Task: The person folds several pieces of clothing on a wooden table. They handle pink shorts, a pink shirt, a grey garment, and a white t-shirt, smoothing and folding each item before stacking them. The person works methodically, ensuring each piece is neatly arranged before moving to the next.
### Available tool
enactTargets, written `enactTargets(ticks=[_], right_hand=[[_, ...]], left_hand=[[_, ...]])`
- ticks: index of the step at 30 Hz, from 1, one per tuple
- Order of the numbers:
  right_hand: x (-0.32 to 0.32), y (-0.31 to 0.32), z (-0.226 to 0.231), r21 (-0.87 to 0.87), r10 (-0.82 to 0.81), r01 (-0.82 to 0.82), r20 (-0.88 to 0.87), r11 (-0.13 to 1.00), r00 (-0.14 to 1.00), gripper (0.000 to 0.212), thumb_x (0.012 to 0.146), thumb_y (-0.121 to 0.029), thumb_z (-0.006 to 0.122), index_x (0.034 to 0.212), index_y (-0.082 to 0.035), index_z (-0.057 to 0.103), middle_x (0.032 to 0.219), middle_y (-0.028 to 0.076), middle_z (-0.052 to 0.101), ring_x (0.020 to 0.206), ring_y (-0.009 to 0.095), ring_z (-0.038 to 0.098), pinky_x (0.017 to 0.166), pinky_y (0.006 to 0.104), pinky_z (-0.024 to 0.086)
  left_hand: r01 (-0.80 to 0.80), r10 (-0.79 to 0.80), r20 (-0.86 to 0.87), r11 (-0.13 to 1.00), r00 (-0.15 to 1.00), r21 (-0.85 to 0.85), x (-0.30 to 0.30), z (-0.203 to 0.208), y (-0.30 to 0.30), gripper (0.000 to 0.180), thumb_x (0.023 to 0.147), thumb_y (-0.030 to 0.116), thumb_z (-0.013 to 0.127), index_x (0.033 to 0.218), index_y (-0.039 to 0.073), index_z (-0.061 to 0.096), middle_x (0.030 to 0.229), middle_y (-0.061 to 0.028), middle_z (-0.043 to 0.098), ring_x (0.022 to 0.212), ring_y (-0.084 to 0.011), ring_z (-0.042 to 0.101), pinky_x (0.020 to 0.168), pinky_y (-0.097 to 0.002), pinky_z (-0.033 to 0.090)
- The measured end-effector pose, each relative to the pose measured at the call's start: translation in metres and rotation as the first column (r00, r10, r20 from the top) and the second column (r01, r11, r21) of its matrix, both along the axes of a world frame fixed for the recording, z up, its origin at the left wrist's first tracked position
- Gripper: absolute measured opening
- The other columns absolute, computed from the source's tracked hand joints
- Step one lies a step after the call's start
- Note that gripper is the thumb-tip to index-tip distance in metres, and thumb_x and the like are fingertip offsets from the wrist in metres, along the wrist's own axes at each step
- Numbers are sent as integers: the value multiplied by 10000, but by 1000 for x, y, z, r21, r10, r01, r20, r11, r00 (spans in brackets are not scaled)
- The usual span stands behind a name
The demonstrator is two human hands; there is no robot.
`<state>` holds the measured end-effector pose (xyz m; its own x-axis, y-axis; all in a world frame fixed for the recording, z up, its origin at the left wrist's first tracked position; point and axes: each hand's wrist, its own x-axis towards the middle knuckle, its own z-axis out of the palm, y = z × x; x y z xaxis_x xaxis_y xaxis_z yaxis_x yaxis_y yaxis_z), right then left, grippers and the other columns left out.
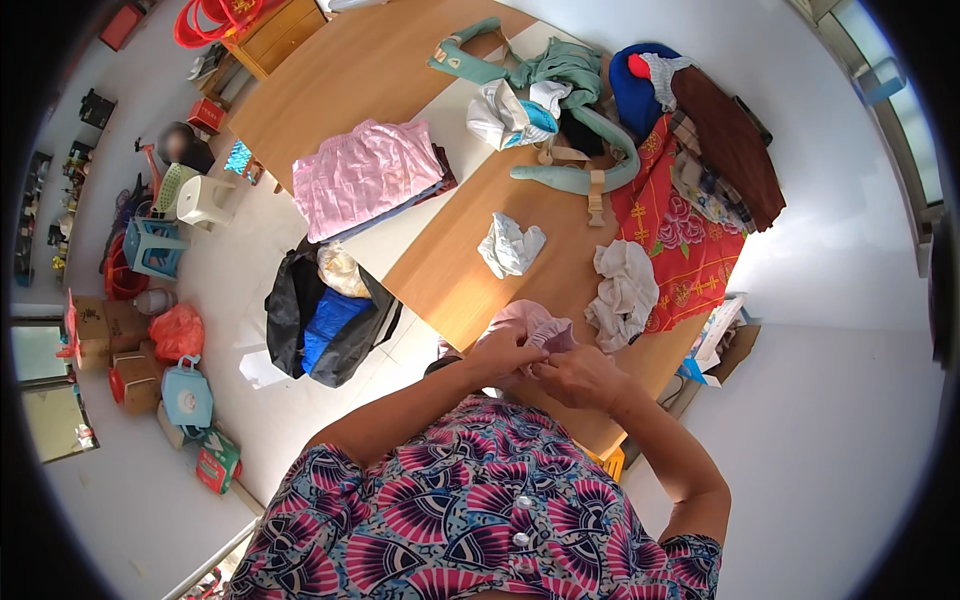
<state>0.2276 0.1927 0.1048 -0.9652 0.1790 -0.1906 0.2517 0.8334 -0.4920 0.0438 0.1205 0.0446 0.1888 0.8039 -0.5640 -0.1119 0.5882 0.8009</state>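
Close in front of my body, at the table's near edge, a light pink piece of clothing [522,315] with a gathered, elastic-looking edge is held up. My left hand [500,358] pinches this edge from the left. On the right, my right hand [582,377] has its fingers closed on the same edge, and the two hands nearly touch. Part of the garment is hidden behind my fingers. A crumpled white cloth [511,246] lies just beyond the hands. To the right of them sits a larger heap of off-white cloth [624,290].
On the wooden table [450,290] are folded pink clothes [365,172], a green strapped carrier [575,178] and a red flowered cloth [690,265] under dark clothes [725,140]. A black bag [290,325] with blue fabric stands on the floor at left, near a white stool [203,198].
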Motion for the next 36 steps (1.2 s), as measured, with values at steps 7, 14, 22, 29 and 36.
enactTargets(ticks=[7,14,22,29,36], right_hand=[[36,-27,38,-529,-438,449,154,721,886,159,976,-183,519,1040,-40,542,870,221,607,819,383,611,705,447,487],[36,-19,54,-291,-695,644,-121,708,709,264,948,-84,503,1198,-5,531,1131,211,603,1041,425,546,871,498,437],[-5,-53,52,-56,-339,338,-298,940,893,488,846,-205,667,1290,-62,525,1270,184,540,1104,389,516,919,467,432],[-62,-47,48,-132,-637,668,-478,733,604,534,819,-257,692,1289,-63,530,1291,169,534,1125,372,515,935,449,431],[-104,-65,35,-177,-689,717,-500,674,525,582,792,-309,717,1288,-64,536,1311,155,529,1147,355,514,950,431,430]], left_hand=[[-395,381,409,917,829,-53,12,53,3,181,972,100,531,1105,0,604,968,-59,661,862,-105,627,778,-272,524],[-213,228,17,881,974,422,41,106,-8,330,945,199,625,1165,-42,583,998,-103,671,883,-178,645,801,-335,521],[500,-385,-329,751,862,432,53,122,-36,492,966,321,536,1211,-98,456,884,-244,651,866,-391,639,814,-411,478],[431,-416,-175,671,892,603,3,118,-56,315,931,225,555,1100,-31,483,770,-196,603,830,-393,632,753,-448,486],[543,-326,-442,605,836,581,-48,132,-63,412,789,182,695,1133,62,504,830,-174,604,801,-385,635,674,-446,499]])
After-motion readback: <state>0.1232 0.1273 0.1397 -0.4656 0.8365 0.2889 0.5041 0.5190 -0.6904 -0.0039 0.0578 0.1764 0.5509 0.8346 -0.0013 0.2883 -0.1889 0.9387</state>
